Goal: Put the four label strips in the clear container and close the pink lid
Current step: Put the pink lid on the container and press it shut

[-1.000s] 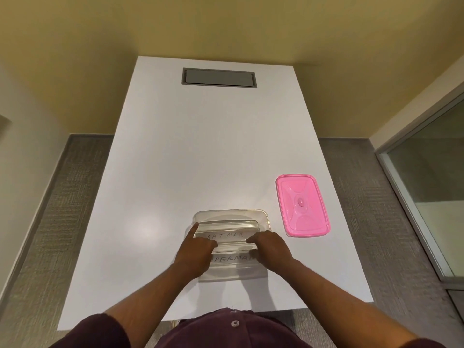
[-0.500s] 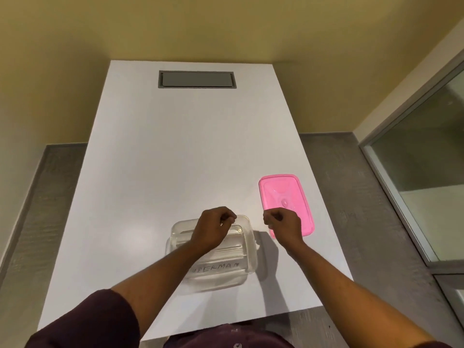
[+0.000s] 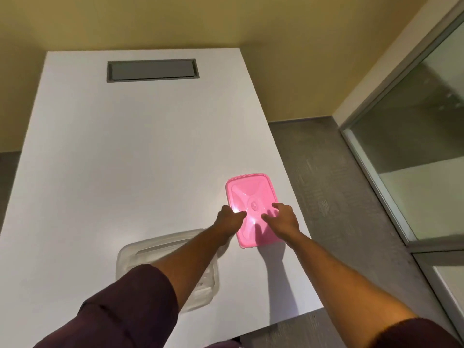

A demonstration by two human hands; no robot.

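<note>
A: Where is the pink lid [image 3: 253, 197] found?

B: It is seen lying flat on the white table [image 3: 125, 159], near the right edge, just beyond and to the right of the clear container [image 3: 130, 254].

A: And how are the hands placed?

B: The left hand [image 3: 229, 219] is laid at the lid's left edge, its thumb stretched onto the pink surface; whether the edge is gripped cannot be told. The right hand [image 3: 282, 221] is spread over the lid's near right part, fingers parted and bent down toward it, with nothing held.

A: What is shown of the container?

B: It is set at the near side of the table, uncovered, and is partly hidden by the left forearm. Something pale is glimpsed inside, though the label strips cannot be made out clearly
</note>
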